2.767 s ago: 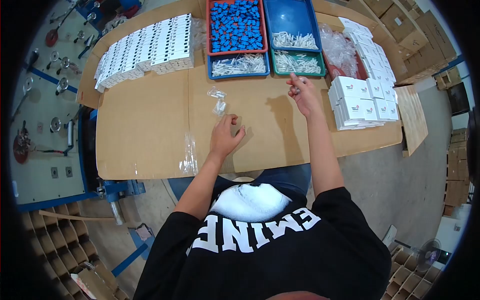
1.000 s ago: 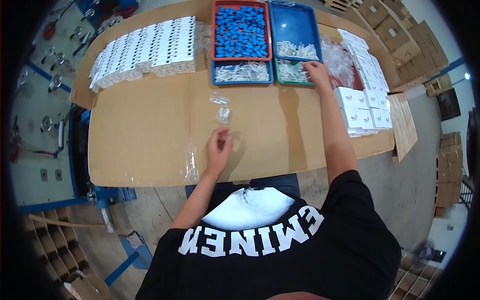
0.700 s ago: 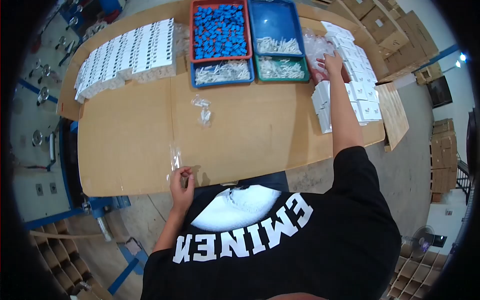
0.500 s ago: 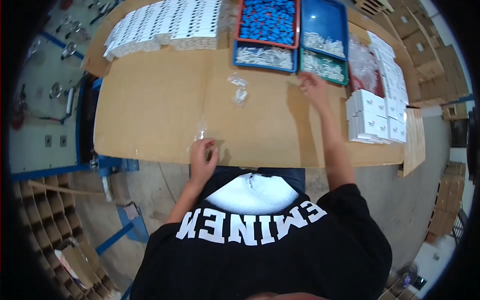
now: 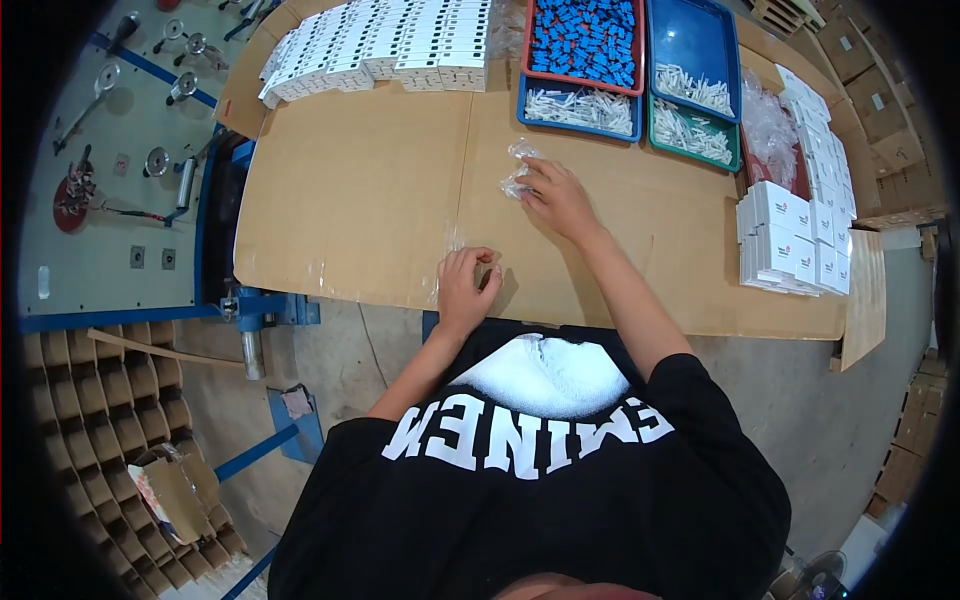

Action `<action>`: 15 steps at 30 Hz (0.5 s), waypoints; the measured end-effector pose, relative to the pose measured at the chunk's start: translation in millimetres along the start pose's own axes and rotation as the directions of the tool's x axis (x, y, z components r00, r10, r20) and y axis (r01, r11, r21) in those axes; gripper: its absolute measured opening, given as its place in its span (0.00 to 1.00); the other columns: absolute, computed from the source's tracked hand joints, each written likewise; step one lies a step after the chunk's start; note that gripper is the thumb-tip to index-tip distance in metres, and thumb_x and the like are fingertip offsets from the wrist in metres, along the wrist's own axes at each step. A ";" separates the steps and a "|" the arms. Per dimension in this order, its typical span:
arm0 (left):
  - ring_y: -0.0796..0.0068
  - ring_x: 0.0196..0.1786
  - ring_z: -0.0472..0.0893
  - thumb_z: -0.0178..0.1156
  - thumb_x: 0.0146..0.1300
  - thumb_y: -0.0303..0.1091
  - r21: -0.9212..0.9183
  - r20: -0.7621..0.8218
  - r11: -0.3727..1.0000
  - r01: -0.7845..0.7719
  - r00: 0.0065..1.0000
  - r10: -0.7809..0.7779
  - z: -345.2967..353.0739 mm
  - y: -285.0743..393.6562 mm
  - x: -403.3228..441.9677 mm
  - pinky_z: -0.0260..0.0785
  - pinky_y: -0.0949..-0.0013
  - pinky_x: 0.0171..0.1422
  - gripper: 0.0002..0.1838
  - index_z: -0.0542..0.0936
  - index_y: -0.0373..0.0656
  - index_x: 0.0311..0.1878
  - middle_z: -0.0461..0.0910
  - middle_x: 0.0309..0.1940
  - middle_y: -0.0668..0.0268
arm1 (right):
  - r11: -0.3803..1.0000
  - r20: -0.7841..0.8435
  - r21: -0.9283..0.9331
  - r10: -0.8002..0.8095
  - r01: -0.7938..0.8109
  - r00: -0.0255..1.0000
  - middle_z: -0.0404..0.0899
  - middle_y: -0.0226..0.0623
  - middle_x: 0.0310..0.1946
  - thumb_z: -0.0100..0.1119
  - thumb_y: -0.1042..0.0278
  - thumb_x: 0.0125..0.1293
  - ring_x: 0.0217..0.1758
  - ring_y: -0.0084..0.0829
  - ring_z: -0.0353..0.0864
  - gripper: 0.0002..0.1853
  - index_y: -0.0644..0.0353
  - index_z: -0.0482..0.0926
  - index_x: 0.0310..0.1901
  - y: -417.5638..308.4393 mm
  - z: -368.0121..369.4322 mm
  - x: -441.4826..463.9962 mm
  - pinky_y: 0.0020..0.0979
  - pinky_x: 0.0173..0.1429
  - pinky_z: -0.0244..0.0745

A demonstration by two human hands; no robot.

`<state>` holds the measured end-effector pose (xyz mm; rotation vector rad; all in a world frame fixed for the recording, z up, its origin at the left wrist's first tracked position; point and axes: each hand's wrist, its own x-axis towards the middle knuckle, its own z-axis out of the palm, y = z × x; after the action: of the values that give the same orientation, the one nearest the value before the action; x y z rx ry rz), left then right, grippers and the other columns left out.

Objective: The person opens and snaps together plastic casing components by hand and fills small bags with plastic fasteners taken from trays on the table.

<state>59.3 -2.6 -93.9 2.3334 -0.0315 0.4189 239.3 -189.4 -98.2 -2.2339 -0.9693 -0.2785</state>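
My right hand (image 5: 562,203) is over the middle of the cardboard-covered table, its fingertips pinching at a small crumpled clear plastic bag (image 5: 514,187). Another bit of clear plastic (image 5: 522,149) lies just beyond it; the fingers partly cover what the bags contain. Near the front edge, my left hand (image 5: 468,290) rests on the cardboard with bent fingers and the thumb apart, holding nothing that I can see. Beyond the right hand are a blue tray (image 5: 578,127) and a green tray (image 5: 740,160), both with small white tube-like pieces.
A red tray (image 5: 640,60) of small blue parts stands at the back, beside another blue tray (image 5: 690,30). Rows of white boxes (image 5: 380,45) line the back left. Stacked white boxes (image 5: 785,235) and clear plastic bags (image 5: 770,130) are at the right.
My right hand has moved left from beside the green tray to the small plastic bags. My left hand stays near the front edge. The whole view has shifted.
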 end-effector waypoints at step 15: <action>0.62 0.48 0.80 0.68 0.61 0.32 0.005 -0.002 1.000 0.019 1.000 -0.019 5.4 -1.5 0.4 0.66 0.59 0.56 0.13 0.81 0.43 0.48 0.82 0.41 0.63 | -0.187 0.267 0.964 0.693 -0.192 0.669 0.80 0.57 0.59 0.47 0.64 0.82 0.61 0.43 0.85 0.21 0.68 0.69 0.68 -29.1 -41.8 -37.7 0.39 0.65 0.83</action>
<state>61.4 -5.2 -98.4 2.3363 -0.0067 0.4125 195.1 -224.0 -68.8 -0.8467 0.1521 0.3151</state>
